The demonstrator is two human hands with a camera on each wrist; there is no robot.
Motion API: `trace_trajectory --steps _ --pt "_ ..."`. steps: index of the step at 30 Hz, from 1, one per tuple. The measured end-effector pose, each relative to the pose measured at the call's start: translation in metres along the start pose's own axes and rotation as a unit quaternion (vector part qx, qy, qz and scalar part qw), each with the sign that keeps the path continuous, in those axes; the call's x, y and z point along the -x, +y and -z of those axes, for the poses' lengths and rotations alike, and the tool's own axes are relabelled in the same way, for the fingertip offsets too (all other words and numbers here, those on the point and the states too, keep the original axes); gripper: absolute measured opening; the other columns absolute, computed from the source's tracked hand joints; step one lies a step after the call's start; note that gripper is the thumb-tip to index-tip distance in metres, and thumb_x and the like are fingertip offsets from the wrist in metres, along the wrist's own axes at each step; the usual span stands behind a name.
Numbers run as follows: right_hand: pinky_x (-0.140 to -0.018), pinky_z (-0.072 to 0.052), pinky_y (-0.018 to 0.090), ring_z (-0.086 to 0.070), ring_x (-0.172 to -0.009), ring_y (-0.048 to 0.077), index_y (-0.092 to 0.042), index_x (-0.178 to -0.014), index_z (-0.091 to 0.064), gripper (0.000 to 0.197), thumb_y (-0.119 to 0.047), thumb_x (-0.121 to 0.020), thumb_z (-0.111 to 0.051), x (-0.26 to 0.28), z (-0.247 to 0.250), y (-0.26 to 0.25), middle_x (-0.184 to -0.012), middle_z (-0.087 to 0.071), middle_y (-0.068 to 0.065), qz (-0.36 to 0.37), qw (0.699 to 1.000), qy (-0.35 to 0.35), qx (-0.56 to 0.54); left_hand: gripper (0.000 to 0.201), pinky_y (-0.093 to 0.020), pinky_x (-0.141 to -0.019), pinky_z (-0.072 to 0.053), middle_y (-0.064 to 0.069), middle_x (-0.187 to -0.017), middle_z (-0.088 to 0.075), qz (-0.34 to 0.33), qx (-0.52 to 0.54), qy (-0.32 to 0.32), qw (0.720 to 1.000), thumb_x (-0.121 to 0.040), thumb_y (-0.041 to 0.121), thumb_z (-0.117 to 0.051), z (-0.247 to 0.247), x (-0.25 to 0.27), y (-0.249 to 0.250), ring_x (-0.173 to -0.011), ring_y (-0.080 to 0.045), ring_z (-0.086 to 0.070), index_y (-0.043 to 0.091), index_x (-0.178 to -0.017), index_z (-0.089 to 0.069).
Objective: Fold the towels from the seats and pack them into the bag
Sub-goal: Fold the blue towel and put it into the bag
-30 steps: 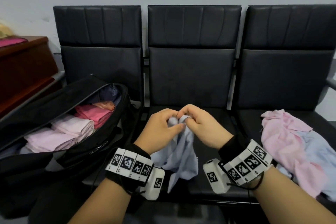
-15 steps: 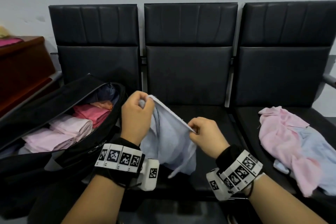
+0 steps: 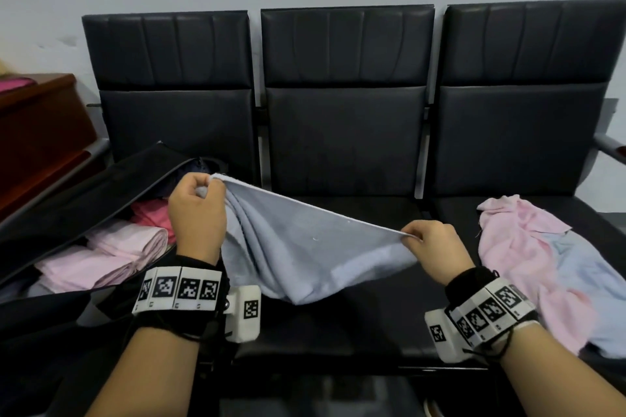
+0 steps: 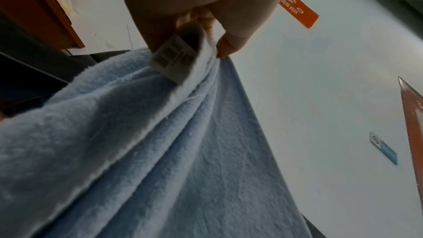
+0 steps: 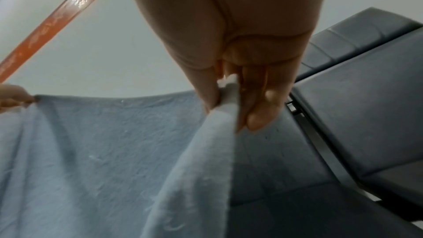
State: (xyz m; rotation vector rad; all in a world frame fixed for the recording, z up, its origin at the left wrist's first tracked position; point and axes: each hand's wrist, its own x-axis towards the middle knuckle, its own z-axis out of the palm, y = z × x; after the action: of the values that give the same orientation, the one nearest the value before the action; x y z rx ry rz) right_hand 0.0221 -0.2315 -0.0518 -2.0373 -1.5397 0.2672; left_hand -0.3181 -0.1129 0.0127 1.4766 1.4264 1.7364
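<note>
A light blue towel point(image 3: 298, 247) hangs stretched above the middle seat point(image 3: 372, 213). My left hand point(image 3: 200, 200) grips one top corner, up near the bag, and a care label point(image 4: 174, 61) shows by that corner in the left wrist view. My right hand point(image 3: 430, 240) pinches the other top corner point(image 5: 226, 93), lower and to the right. The towel's top edge runs taut between them and the rest sags below. The open black bag point(image 3: 67, 200) on the left seat holds folded pink towels point(image 3: 111, 250). A crumpled pink towel point(image 3: 528, 254) and a pale blue towel point(image 3: 589, 288) lie on the right seat.
Three black padded seats point(image 3: 345, 132) stand in a row against a pale wall. A brown wooden cabinet point(image 3: 37, 132) is at the far left behind the bag. A metal armrest point(image 3: 609, 145) juts out at the far right.
My hands were together at the bunched towel, then moved apart. The left rose toward the bag, the right went right, and the towel spread out between them.
</note>
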Motion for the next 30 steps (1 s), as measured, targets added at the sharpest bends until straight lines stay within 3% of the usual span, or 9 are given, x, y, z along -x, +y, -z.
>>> trace_trajectory --steps 2,4,9,13,15,17,19,23,30 --pt "-0.058 -0.046 0.013 -0.065 -0.061 0.007 -0.029 -0.078 -0.069 0.018 -0.017 -0.090 -0.063 0.000 0.005 0.006 -0.058 -0.066 -0.005 -0.017 0.999 0.016 -0.042 0.022 -0.007 -0.051 -0.034 0.010 -0.058 -0.043 0.009 0.001 0.008 1.000 -0.087 0.012 -0.057 -0.003 -0.002 -0.001 -0.049 0.004 -0.041 0.019 -0.067 -0.052" --pt "-0.051 -0.042 0.010 -0.062 -0.047 0.006 -0.029 -0.081 -0.069 0.018 -0.016 -0.092 -0.062 -0.001 0.010 0.006 -0.051 -0.064 -0.003 -0.026 0.993 0.034 -0.108 0.018 -0.008 -0.050 -0.034 0.009 -0.058 -0.042 0.016 -0.001 0.008 1.000 -0.086 0.013 -0.056 -0.010 -0.003 0.002 -0.049 0.002 -0.040 0.013 -0.068 -0.053" --pt "-0.051 -0.048 0.026 -0.058 -0.049 0.020 -0.024 -0.105 -0.069 0.025 -0.007 -0.095 -0.054 0.001 0.033 -0.026 -0.059 -0.061 0.012 0.031 0.928 0.030 -0.369 0.021 -0.031 -0.065 -0.042 0.006 -0.059 -0.048 -0.009 -0.020 -0.054 0.998 -0.087 0.017 -0.057 -0.050 0.001 0.029 -0.061 -0.014 -0.046 0.015 -0.067 -0.052" --pt "-0.054 -0.051 0.030 -0.060 -0.060 0.027 -0.010 -0.093 -0.072 0.019 -0.009 -0.094 -0.053 0.003 0.046 -0.056 -0.076 -0.064 0.016 0.057 0.865 -0.012 -0.499 0.014 -0.016 -0.057 -0.041 0.009 -0.065 -0.059 -0.019 -0.034 -0.172 0.984 -0.084 0.023 -0.061 -0.085 0.019 0.043 -0.061 -0.003 -0.055 0.018 -0.071 -0.059" --pt "-0.058 -0.055 0.033 -0.065 -0.063 0.030 -0.008 -0.093 -0.072 0.025 -0.002 -0.097 -0.048 0.006 0.044 -0.062 -0.081 -0.067 0.020 0.041 0.856 -0.059 -0.512 0.006 -0.014 -0.064 -0.043 0.010 -0.078 -0.065 -0.004 -0.076 -0.237 0.969 -0.083 0.019 -0.064 -0.092 0.029 0.035 -0.072 -0.001 -0.060 0.020 -0.077 -0.064" --pt "-0.062 -0.056 0.036 -0.069 -0.067 0.032 -0.006 -0.099 -0.070 0.028 0.004 -0.097 -0.044 0.010 0.036 -0.062 -0.084 -0.071 0.020 0.025 0.869 -0.113 -0.481 0.010 -0.026 -0.067 -0.048 0.000 -0.087 -0.066 0.031 -0.111 -0.295 0.949 -0.083 0.010 -0.060 -0.092 0.038 0.021 -0.079 -0.020 -0.064 0.017 -0.086 -0.066" --pt "-0.065 -0.054 0.036 -0.073 -0.075 0.032 -0.006 -0.106 -0.067 0.031 0.008 -0.095 -0.042 0.014 0.026 -0.058 -0.088 -0.074 0.014 0.025 0.896 -0.151 -0.417 0.022 -0.028 -0.054 -0.050 -0.007 -0.091 -0.068 0.062 -0.133 -0.342 0.928 -0.083 0.004 -0.052 -0.085 0.046 0.007 -0.072 -0.029 -0.066 0.019 -0.092 -0.065" --pt "-0.062 -0.054 0.028 -0.075 -0.077 0.024 -0.012 -0.102 -0.068 0.017 -0.002 -0.096 -0.055 0.021 0.008 -0.057 -0.082 -0.076 0.005 0.060 0.929 -0.167 -0.324 0.036 -0.026 -0.060 -0.055 -0.001 -0.100 -0.068 0.070 -0.151 -0.402 0.900 -0.085 0.001 -0.052 -0.070 0.054 -0.007 -0.083 -0.024 -0.070 0.028 -0.106 -0.063" --pt "-0.074 -0.051 0.019 -0.064 -0.082 0.009 -0.023 -0.087 -0.077 0.003 -0.022 -0.086 -0.075 0.019 -0.005 -0.090 -0.085 -0.064 -0.009 0.195 0.951 -0.058 -0.233 0.032 -0.028 -0.065 -0.054 0.001 -0.083 -0.072 0.030 -0.049 -0.369 0.927 -0.077 0.007 -0.079 -0.051 0.059 0.005 -0.072 -0.009 -0.063 0.027 -0.097 -0.063"
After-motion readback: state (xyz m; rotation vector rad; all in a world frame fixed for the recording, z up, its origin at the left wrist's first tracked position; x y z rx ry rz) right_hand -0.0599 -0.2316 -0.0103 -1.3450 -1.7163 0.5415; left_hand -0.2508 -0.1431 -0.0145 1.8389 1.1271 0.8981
